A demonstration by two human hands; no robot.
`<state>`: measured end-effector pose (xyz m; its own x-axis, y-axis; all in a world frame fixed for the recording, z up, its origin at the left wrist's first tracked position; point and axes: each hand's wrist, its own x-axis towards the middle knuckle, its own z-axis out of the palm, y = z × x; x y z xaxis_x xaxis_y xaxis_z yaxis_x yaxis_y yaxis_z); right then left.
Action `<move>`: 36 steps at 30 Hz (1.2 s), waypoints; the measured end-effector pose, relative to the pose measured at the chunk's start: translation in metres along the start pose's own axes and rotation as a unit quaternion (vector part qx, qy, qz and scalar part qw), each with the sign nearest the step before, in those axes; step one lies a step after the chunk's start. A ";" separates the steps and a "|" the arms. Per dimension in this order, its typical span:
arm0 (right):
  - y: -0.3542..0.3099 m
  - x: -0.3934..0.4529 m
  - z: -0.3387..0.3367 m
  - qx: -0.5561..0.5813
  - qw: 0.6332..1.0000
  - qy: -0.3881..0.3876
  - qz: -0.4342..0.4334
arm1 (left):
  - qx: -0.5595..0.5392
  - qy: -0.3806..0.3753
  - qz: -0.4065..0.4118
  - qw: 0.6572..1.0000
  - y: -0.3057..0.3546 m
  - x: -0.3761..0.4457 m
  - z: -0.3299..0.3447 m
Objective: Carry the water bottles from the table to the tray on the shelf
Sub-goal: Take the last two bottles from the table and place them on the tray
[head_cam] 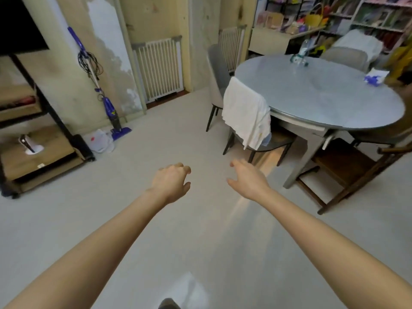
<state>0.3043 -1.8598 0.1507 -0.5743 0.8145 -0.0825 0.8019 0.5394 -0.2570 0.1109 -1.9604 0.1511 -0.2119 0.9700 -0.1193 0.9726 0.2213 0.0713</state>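
Purple vacuum [110, 109] against wall, white cloth [246, 113] — draped over chair [217, 70]

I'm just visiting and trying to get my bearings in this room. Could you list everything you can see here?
Round grey table: one, right side.
Clear plastic water bottles: blurred, apparently one upright and one lying, on the table's far edge.
Blue-and-white packet: one, table's right edge.
Grey padded chairs: at least three, around the table.
White cloth: one, draped over the nearest chair.
Purple upright vacuum cleaner: one, against the left wall.
Wooden shelf unit with black frame: one, far left.
White gates: two, back wall.
Left hand: empty, fingers loosely curled.
Right hand: empty, open.
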 end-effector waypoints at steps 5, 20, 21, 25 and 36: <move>-0.030 0.167 0.032 0.003 0.997 -0.034 -0.065 | -0.010 -0.004 -0.073 0.997 -0.104 0.114 0.012; -0.017 0.618 0.013 -0.122 0.992 -0.023 -0.013 | 0.052 -0.038 -0.021 0.998 -0.278 0.556 -0.049; -0.014 0.653 0.014 -0.123 0.992 -0.020 -0.010 | 0.055 -0.034 -0.013 0.998 -0.286 0.590 -0.051; -0.007 0.791 0.010 -0.103 0.994 -0.021 -0.012 | 0.052 -0.029 -0.008 0.998 -0.323 0.722 -0.068; -0.033 1.150 -0.027 -0.107 0.993 -0.033 -0.041 | 0.041 -0.017 -0.013 0.999 -0.460 1.031 -0.120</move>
<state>-0.3780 -0.9348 0.0902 -0.6424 0.7544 -0.1352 0.7650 0.6416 -0.0550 -0.5668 -1.0503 0.1142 -0.2346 0.9597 -0.1544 0.9718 0.2354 -0.0137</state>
